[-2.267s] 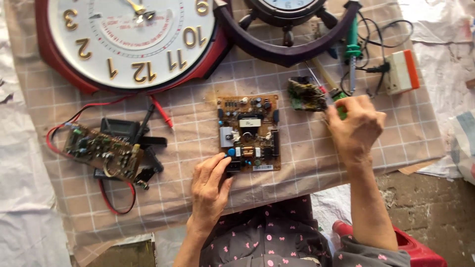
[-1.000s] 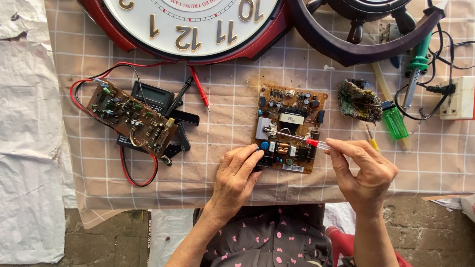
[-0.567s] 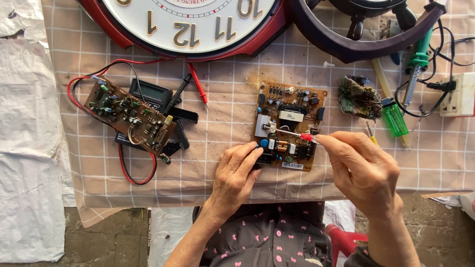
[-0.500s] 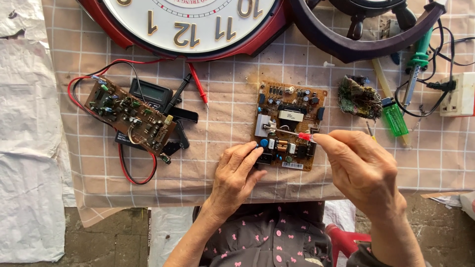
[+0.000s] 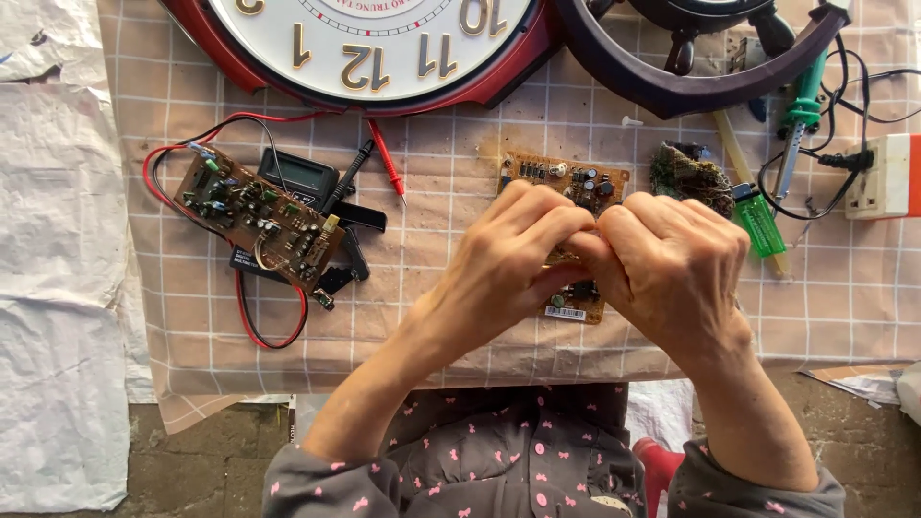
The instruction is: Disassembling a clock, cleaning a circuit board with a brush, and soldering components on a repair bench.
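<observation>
Brown circuit board (image 5: pixel 566 182) lies flat on the desk (image 5: pixel 451 288), directly under both hands; left hand (image 5: pixel 513 254) and right hand (image 5: pixel 672 264) meet fingertip to fingertip above its middle, whatever they pinch hidden.

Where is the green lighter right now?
In the head view, the green lighter lies on the checked cloth, just right of the right hand, beside the small dark board.

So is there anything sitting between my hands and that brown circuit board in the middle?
Nothing visible does. The left hand and right hand are both bunched together right over the circuit board, covering its middle. Whether the fingers pinch something small cannot be seen.
</observation>
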